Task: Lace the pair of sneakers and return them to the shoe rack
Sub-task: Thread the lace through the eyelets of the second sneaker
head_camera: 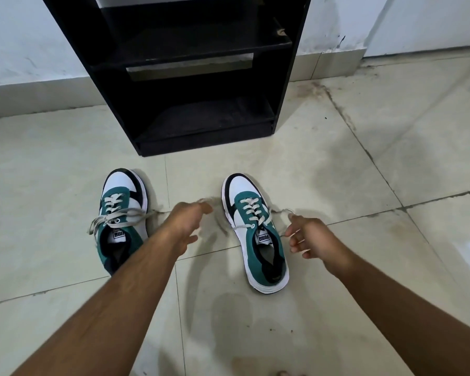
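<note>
Two bare forearms come into the head view, the left one from about 7 o'clock and the right one from about 5 o'clock. No sleeve, cuff or glove covers either arm as far as the picture's edge. The left hand (186, 221) and the right hand (311, 236) are both bare, with no ring, watch, band or bracelet at finger or wrist. Fine hair shows along both forearms, and tendons and veins stand out on the left one. At about 6 o'clock a bare toe (282, 373) peeks in, blurred.
</note>
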